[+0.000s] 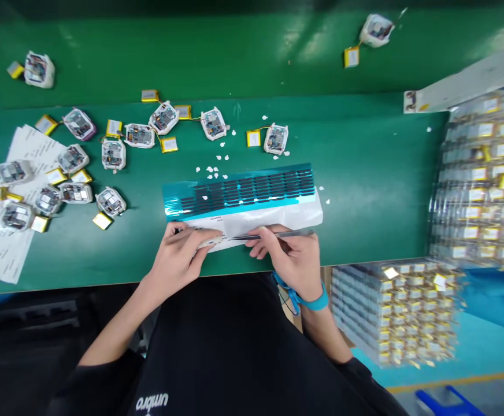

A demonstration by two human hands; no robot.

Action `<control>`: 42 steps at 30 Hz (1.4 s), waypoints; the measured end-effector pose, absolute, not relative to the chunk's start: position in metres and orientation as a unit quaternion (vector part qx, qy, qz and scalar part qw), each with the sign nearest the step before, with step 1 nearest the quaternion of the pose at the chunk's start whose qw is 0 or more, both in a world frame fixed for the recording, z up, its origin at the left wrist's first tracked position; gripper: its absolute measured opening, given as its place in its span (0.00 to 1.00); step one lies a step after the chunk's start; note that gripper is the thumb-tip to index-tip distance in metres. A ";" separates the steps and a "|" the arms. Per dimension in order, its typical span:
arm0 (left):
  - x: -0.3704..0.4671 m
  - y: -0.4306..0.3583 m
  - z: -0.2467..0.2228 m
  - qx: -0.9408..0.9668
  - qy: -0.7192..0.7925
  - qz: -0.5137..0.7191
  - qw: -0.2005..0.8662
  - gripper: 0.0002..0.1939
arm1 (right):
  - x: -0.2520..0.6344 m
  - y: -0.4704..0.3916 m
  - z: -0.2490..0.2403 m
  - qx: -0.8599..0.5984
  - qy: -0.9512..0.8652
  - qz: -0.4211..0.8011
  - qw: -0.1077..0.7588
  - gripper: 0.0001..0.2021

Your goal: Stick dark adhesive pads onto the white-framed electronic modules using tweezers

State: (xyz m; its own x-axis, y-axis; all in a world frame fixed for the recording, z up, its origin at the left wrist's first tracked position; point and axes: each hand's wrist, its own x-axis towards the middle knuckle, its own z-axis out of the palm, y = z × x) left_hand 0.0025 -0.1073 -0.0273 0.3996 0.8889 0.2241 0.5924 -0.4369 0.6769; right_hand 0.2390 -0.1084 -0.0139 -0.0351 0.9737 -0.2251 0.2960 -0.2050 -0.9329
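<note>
My left hand [185, 251] is closed at the table's front edge, its fingers pinched on a small whitish piece [211, 242] with dark details. The fingers hide most of that piece, so its kind is unclear. In my right hand [293, 254] is a pair of metal tweezers [295, 233], held nearly level with the tips pointing left, close to my left fingertips. Under both hands lies a white backing sheet [308, 214]. Along its far side runs a glossy blue film [176, 202] bearing rows of thin black strips. A blue band circles my right wrist.
Several white watch-like housings [111, 202] with circuit boards and wired yellow batteries [254, 138] lie across the green table [364, 190]. Small white dots [210, 169] are scattered behind the film. Printed sheets [0, 254] lie left. Stacked trays [469, 185] of batteries stand right, beside a pale bar [464, 84].
</note>
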 end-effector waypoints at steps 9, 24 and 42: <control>0.004 -0.107 -0.031 0.782 0.477 0.303 0.263 0.11 | 0.245 -0.099 -0.018 -0.543 -0.461 0.594 0.374 0.20; 0.010 -0.102 0.009 0.470 0.436 0.419 0.643 0.15 | 0.188 -0.086 0.008 -0.472 -0.448 0.537 0.537 0.11; 0.008 -0.108 0.007 0.445 0.458 0.429 0.639 0.16 | 0.185 -0.084 0.004 -0.509 -0.467 0.526 0.496 0.17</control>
